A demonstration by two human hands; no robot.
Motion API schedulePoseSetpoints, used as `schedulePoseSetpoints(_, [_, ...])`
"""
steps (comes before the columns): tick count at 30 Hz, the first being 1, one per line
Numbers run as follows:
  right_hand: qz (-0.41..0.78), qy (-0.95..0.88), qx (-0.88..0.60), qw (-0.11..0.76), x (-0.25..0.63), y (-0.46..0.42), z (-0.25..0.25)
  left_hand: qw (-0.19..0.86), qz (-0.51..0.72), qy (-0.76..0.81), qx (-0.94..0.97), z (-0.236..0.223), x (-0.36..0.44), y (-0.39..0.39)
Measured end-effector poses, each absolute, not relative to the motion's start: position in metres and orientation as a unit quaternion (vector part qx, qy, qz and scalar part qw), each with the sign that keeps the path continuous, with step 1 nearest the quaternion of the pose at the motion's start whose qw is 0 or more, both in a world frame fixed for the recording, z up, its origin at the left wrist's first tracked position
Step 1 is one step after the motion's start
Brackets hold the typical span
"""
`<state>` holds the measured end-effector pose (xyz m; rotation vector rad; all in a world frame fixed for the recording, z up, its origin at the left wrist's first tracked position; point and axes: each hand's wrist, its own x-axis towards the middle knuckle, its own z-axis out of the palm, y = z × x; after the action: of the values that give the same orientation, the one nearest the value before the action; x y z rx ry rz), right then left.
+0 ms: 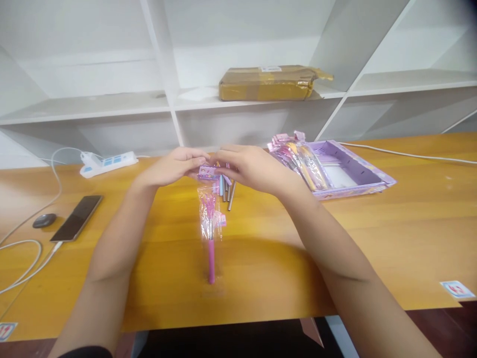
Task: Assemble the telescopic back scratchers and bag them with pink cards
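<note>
A pink back scratcher [211,258] with a claw-like head and a metal shaft lies in a clear plastic bag [204,231], its handle towards me. A small pink tag [220,219] shows beside the shaft. At the bag's far end is a purple printed header card [207,171]. My left hand [182,165] is closed on the card's left side, fingertips pinched. My right hand [246,168] bends over the card's right side with its fingers closed on it; some fingertips are hidden. Under the right hand, several metal rods [231,196] with coloured parts lie on the table.
Packaged scratchers [298,161] are piled on the left side of a purple open box [357,171]. Left are a power strip [108,163], a phone [76,219] on a white cable and a mouse [44,220]. A taped carton [266,83] sits on the shelf behind.
</note>
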<state>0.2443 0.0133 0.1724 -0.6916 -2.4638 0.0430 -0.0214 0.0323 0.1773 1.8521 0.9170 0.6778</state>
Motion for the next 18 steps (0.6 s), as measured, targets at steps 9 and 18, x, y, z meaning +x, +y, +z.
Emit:
schedulePoseSetpoints(9, [0.027,-0.927,-0.249,0.279,0.2486,0.0115,0.1751,0.464,0.283,0.373,0.752,0.1760,-0.0229,0.0347])
schedulePoseSetpoints(18, [0.042,-0.940,-0.216,0.261,0.2470,0.0116,0.1730,0.472,0.283,0.376,0.745,0.1768,-0.0237,0.0342])
